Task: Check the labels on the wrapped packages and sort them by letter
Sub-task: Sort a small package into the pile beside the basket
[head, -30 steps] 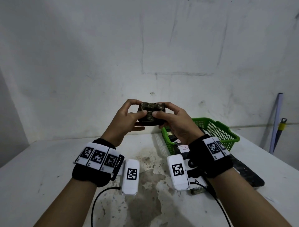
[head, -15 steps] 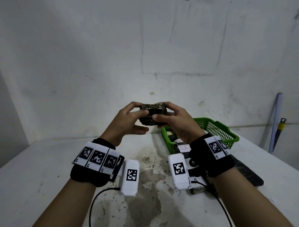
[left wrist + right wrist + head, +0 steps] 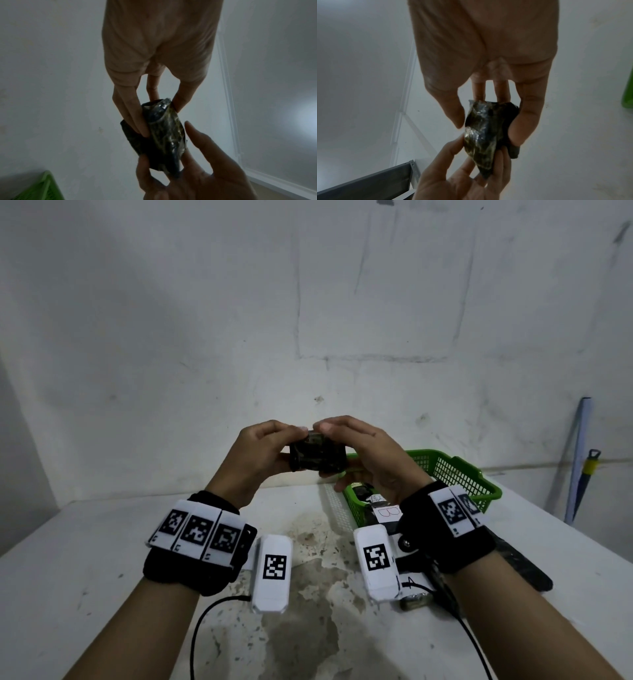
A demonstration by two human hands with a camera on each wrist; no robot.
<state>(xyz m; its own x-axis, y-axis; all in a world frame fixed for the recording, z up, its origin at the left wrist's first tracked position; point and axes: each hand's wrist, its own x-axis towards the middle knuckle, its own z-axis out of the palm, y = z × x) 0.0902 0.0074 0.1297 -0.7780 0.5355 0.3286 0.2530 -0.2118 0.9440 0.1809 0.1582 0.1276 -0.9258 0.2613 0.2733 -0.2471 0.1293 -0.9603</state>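
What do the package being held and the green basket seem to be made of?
Wrapped package: dark contents under what looks like glossy clear film or tape; it creases and glints, seen in both wrist views. What is inside is hidden. Both the left hand and the right hand hold it.
Green basket: probably moulded plastic, with even colour, mesh walls and a smooth rim.
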